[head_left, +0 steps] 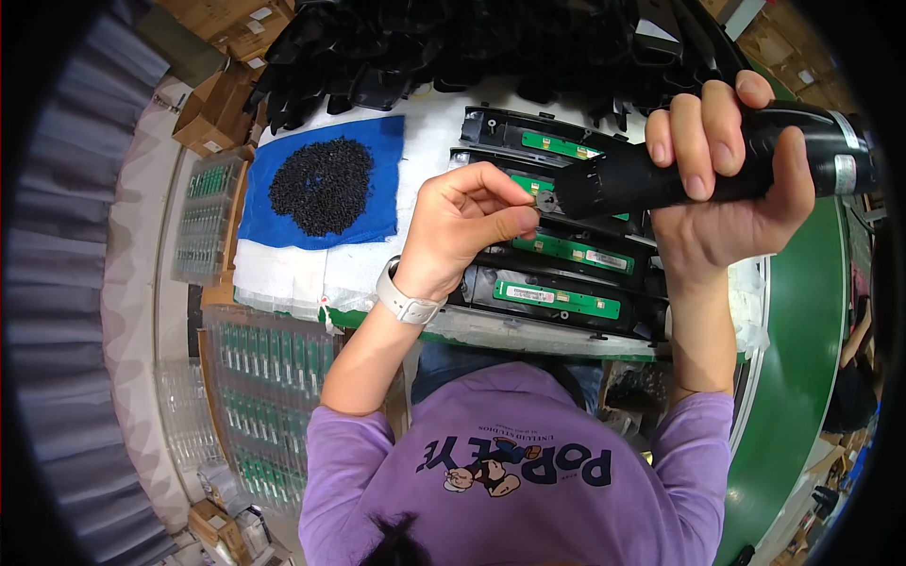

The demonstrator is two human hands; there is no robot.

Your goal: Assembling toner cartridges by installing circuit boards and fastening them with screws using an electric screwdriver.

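My right hand [722, 179] is wrapped round a thick black electric screwdriver [613, 179], held nearly level and pointing left. My left hand [477, 212], with a pale watch on its wrist, pinches a small grey metal piece [547, 201] right at the screwdriver's front end. Whether the piece touches the tip, I cannot tell. Below both hands lie several long black plastic housings [481, 283], side by side. Green circuit boards [557, 298] sit inside them. The screwdriver and my left hand cover parts of the middle housings.
Left of the housings, a heap of small black screws [321, 187] lies on a blue cloth [377, 141]. Black plastic parts [425, 47] are piled along the far side. Trays of green boards [274, 363] stand at the lower left. A green surface [802, 311] runs along the right.
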